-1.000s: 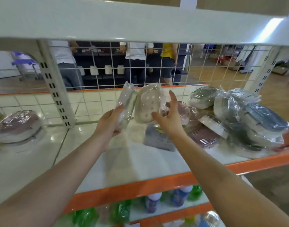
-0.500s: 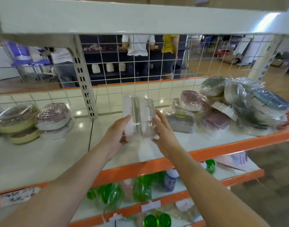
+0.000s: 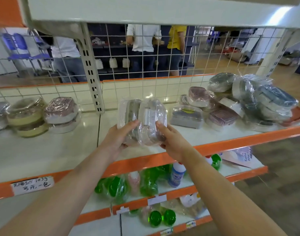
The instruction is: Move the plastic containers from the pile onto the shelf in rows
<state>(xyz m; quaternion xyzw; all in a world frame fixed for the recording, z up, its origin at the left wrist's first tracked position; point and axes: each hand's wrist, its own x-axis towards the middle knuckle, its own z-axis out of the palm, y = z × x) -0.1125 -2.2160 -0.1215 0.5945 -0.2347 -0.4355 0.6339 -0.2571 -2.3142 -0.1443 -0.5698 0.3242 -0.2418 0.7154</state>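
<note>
Above the shelf [image 3: 60, 155], left grip [image 3: 117, 141] and right grip [image 3: 173, 142] together hold two wrapped containers [image 3: 142, 121].

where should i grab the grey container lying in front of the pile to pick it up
Take the grey container by its two short ends, coming down from above and the front. It lies flat and alone on the shelf, clear on the near side; the loose wrap looks slippery, so pinch the rigid walls.

Containers [image 3: 142, 121] in crinkly, glossy clear plastic wrap; shelf [image 3: 43, 150] smooth, glossy white; metal wire grid [image 3: 145, 65] behind.
</note>
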